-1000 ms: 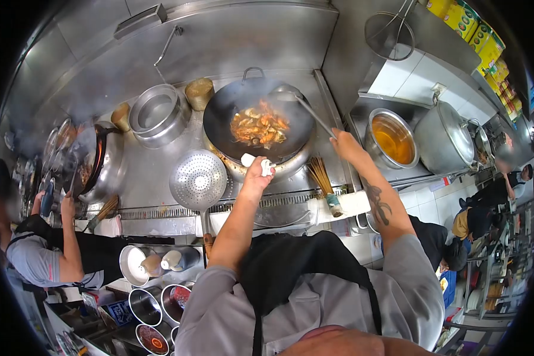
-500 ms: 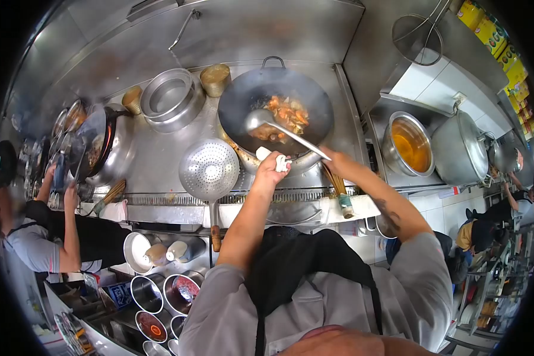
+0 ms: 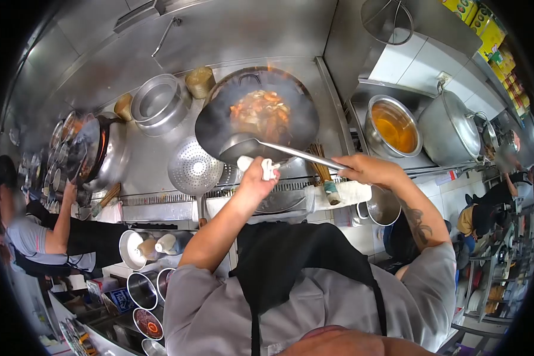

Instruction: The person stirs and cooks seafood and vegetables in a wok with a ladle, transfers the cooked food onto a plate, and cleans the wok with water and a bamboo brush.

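My left hand (image 3: 258,178) is closed round a white cloth (image 3: 268,168) at the near edge of the black wok (image 3: 210,127). The wok handle under the cloth is hidden. My right hand (image 3: 371,169) grips the end of a long metal ladle (image 3: 299,153), whose bowl rests at the near left side inside the wok. Orange and pale food pieces (image 3: 260,113) lie in the wok, beyond the ladle bowl, under steam. The wok is tilted, and small flames show behind its far rim. Beside it, a perforated skimmer (image 3: 194,165) lies partly under the wok's left edge.
A bowl of orange liquid (image 3: 394,127) and a large lidded pot (image 3: 451,129) stand right. Bamboo brush (image 3: 326,181) lies at the counter's front. Stacked metal pots (image 3: 155,107) are at the back left. Another person (image 3: 41,237) works at a wok on the left; seasoning containers (image 3: 142,291) stand lower left.
The wok has shifted towards the skimmer and tipped, with flames now behind it. The food sits farther back. My right hand has drawn the ladle back to the near side of the wok.
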Tool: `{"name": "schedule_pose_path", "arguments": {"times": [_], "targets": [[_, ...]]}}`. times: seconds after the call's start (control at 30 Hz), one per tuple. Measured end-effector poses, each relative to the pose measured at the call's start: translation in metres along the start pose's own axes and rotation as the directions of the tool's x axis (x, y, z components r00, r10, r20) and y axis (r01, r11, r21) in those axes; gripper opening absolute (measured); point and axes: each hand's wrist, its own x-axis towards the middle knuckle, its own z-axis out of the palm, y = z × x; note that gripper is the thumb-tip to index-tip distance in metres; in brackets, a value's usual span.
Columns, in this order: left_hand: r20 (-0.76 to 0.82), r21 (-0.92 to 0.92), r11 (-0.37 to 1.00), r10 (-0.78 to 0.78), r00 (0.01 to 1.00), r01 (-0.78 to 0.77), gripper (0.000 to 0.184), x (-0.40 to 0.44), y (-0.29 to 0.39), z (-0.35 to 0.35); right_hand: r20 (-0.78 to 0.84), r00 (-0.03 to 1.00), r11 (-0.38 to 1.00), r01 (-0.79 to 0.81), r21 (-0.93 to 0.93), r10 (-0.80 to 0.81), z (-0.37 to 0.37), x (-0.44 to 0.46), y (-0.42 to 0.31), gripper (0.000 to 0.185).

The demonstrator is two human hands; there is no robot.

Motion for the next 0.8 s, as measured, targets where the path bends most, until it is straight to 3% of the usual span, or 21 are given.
{"name": "schedule_pose_path", "arguments": {"times": [0.07, 0.1, 0.13, 0.17, 0.2, 0.3, 0.4, 0.43, 0.47, 0.5, 0.53, 0.57, 0.6, 0.67, 0.7, 0.73, 0.8], "targets": [[-0.044, -0.033, 0.999, 0.003, 0.999, -0.004, 0.012, -0.002, 0.001, -0.001, 0.138, 0.972, 0.974, -0.205, 0.097, 0.191, -0.004, 0.004, 0.006, 0.045], [-0.07, -0.055, 0.998, 0.01, 0.998, -0.014, 0.012, 0.006, 0.007, 0.004, 0.188, 0.938, 0.95, -0.307, 0.053, 0.292, -0.014, 0.011, -0.015, 0.045], [-0.085, -0.073, 0.997, 0.019, 0.996, -0.026, 0.012, 0.012, 0.012, 0.008, 0.133, 0.944, 0.951, -0.308, 0.025, 0.302, -0.009, 0.023, -0.013, 0.046], [0.051, -0.058, 0.998, 0.024, 0.998, -0.021, 0.013, 0.035, 0.013, -0.011, -0.067, 0.989, 0.99, -0.137, -0.04, 0.134, 0.018, 0.047, 0.035, 0.045], [0.095, -0.032, 0.999, 0.028, 0.995, -0.025, 0.012, 0.052, 0.0, -0.033, -0.253, 0.966, 0.99, 0.024, -0.142, -0.059, 0.039, 0.065, 0.075, 0.043], [0.177, 0.031, 0.999, 0.036, 0.984, -0.042, 0.011, 0.043, -0.059, -0.102, -0.262, 0.959, 0.985, -0.139, -0.105, 0.107, 0.038, 0.067, 0.049, 0.041], [0.082, -0.014, 0.998, 0.059, 0.995, -0.058, 0.017, 0.011, -0.051, -0.075, -0.178, 0.983, 0.982, -0.081, -0.169, 0.05, 0.022, 0.048, 0.037, 0.036], [0.036, -0.057, 0.998, 0.042, 0.998, -0.04, 0.017, 0.005, -0.036, -0.054, -0.24, 0.97, 0.989, 0.003, -0.147, -0.038, 0.028, 0.048, 0.05, 0.031], [-0.01, -0.101, 0.995, 0.024, 1.0, -0.025, 0.017, 0.0, -0.022, -0.032, -0.213, 0.977, 0.989, -0.013, -0.144, -0.018, 0.028, 0.049, 0.047, 0.03], [0.126, -0.138, 0.989, 0.077, 0.989, -0.06, 0.014, -0.004, -0.003, -0.013, -0.19, 0.982, 0.989, -0.028, -0.146, 0.0, 0.023, 0.052, 0.04, 0.029], [0.074, -0.086, 0.996, 0.027, 0.997, -0.021, 0.012, 0.035, 0.014, -0.018, -0.17, 0.985, 0.988, -0.043, -0.149, 0.018, 0.019, 0.057, 0.035, 0.028], [0.122, -0.088, 0.993, 0.088, 0.989, -0.077, 0.012, 0.047, 0.008, -0.031, -0.213, 0.977, 0.985, -0.048, -0.163, 0.012, 0.025, 0.069, 0.044, 0.026], [0.173, -0.09, 0.987, 0.146, 0.974, -0.132, 0.012, 0.056, -0.001, -0.043, -0.235, 0.97, 0.978, -0.102, -0.182, 0.057, 0.03, 0.071, 0.037, 0.025], [0.147, 0.027, 0.993, 0.109, 0.983, -0.114, 0.013, 0.059, -0.038, -0.094, -0.294, 0.946, 0.952, -0.206, -0.225, 0.135, 0.036, 0.075, 0.021, 0.024], [0.173, 0.045, 0.997, 0.061, 0.983, -0.07, 0.015, 0.045, -0.054, -0.115, -0.306, 0.95, 0.955, -0.149, -0.256, 0.066, 0.04, 0.072, 0.026, 0.025], [0.195, 0.067, 0.997, 0.01, 0.981, -0.023, 0.016, 0.037, -0.062, -0.125, -0.283, 0.957, 0.952, -0.138, -0.275, 0.057, 0.033, 0.06, 0.009, 0.038], [0.067, -0.007, 0.999, 0.042, 0.997, -0.041, 0.016, 0.006, -0.048, -0.084, -0.161, 0.983, 0.964, -0.125, -0.237, 0.088, 0.022, 0.048, 0.005, 0.038]]}}
